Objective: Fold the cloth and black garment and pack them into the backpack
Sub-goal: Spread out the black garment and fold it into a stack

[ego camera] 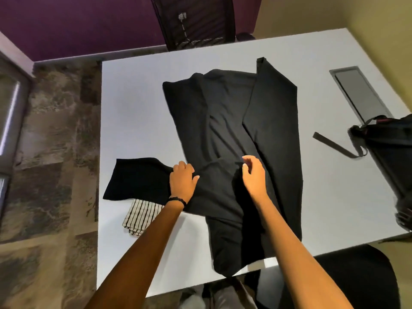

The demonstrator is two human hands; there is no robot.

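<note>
The black garment (225,130) lies spread out in the middle of the white table (133,108). It looks like a long-sleeved top. One sleeve sticks out to the left, and the bottom part hangs a little over the near edge of the table.

The left hand (182,178) presses down on the cloth where that sleeve meets the body. Its fingers are curled, and I think it is pinching the cloth, but I cannot be sure. The right hand (253,175) is loose and half open. Its fingertips seem to touch a fold near the middle, and it does not grip anything that I can see.

The striped cloth (141,216) sits just under the sleeve, near the left arm. It looks folded already. The backpack (388,148) is at the right edge of the table, well apart from the garment, with a strap (332,143) lying flat toward the middle.

I think the step now is folding the sleeve in. To do it well, hold the shoulder still with one hand, bring the sleeve flat across the body, and smooth out the bumps so the pile stays thin. Keep the sleeve from dragging the striped cloth along.

The table has a gray cover plate (356,92) on the far right. A black mesh chair (194,21) stands behind the table by a purple wall (78,23). The floor (53,141) is brown and patchy.
</note>
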